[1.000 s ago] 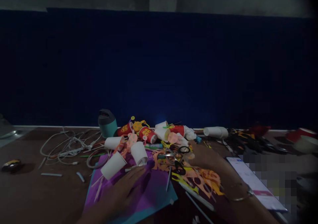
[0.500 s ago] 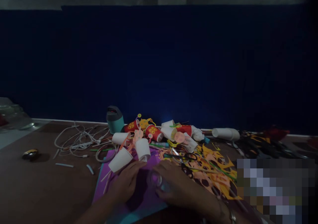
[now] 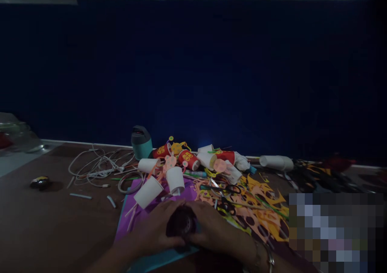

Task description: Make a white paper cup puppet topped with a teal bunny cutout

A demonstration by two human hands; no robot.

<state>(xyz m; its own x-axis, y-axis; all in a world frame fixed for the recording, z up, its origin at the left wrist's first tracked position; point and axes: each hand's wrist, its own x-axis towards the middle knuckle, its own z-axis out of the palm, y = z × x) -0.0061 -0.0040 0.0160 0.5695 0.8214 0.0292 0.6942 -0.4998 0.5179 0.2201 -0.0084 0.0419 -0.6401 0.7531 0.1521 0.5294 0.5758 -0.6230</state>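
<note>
My left hand [image 3: 157, 228] and my right hand [image 3: 211, 226] curve around a dark, round, cup-sized thing [image 3: 183, 222] from both sides. Its kind is hard to make out in the dim light, and my fingers cover its edges. Beneath them lie purple sheets [image 3: 125, 214] with a teal sheet [image 3: 155, 261] under the near edge. Just beyond my fingertips, a white paper cup [image 3: 175, 180] and a tilted white paper cup [image 3: 148, 192] rest on the purple. Scissors [image 3: 228, 189] with dark handles lie past my right hand.
Orange and peach paper scraps [image 3: 256, 208] spread to the right. Red paper cups [image 3: 188, 160] lie at the back beside a teal lidded container [image 3: 142, 146]. White cables [image 3: 99, 168] tangle at left, near a computer mouse [image 3: 40, 182]. A blue partition [image 3: 193, 71] stands behind.
My left hand has moved right and my right hand has shifted slightly, so both now close around the round thing. The view has tilted slightly.
</note>
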